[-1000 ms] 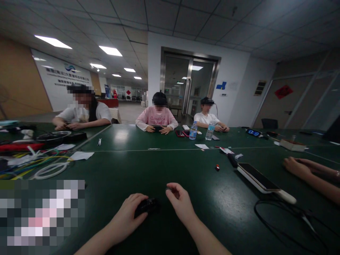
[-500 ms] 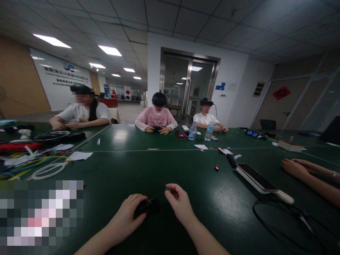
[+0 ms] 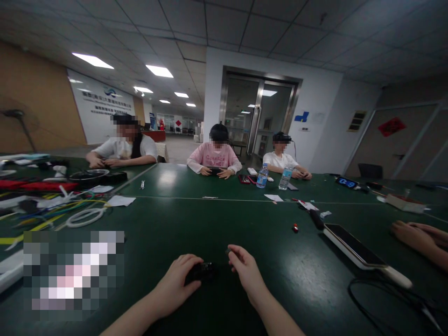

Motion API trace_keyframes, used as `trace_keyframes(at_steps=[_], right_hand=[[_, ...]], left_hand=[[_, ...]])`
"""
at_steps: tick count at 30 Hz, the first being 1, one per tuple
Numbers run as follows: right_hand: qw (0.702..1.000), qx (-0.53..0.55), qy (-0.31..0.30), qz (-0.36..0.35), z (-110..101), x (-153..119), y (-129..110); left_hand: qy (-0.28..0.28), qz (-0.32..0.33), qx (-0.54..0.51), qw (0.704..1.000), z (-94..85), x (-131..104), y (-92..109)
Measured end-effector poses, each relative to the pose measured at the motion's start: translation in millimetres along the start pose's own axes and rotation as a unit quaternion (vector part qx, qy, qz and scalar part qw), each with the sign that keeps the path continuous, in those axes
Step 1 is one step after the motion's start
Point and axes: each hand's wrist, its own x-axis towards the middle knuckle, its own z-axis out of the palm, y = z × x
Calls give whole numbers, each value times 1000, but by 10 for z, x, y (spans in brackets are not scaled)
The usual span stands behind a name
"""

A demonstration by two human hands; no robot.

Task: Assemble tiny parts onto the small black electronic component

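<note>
On the dark green table (image 3: 168,233), near its front edge, my left hand (image 3: 182,278) is wrapped round a black object (image 3: 207,269) whose right end shows past the fingertips. Just to the right of it, my right hand (image 3: 244,267) pinches a tiny dark item (image 3: 228,250) between thumb and fingertips. A narrow gap separates that item from the black object. The item is too small to name, and my left fingers hide much of the black object.
Cables (image 3: 86,217) and a power strip lie left. At right are a white-framed device (image 3: 357,247), a black cable and a small red item (image 3: 295,228). Bottles (image 3: 262,176) stand farther back. Three people sit opposite; another person's hands (image 3: 416,235) rest at the right edge.
The view has turned slightly left, so the scene sits farther right. My right fingertips have shifted slightly around the tiny item. My left hand keeps its hold on the black object.
</note>
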Motion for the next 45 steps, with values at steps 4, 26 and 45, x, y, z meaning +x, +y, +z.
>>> trace_keyframes(at_steps=[4, 26, 45], right_hand=[[999, 48, 5, 19, -9, 45, 74], [980, -141, -84, -117, 131, -91, -79], [843, -465, -109, -247, 345, -273, -276]], left_hand=[[5, 3, -1, 1000, 6, 2, 20], [3, 15, -6, 1000, 30, 8, -28], [17, 13, -2, 1000, 57, 41, -27]])
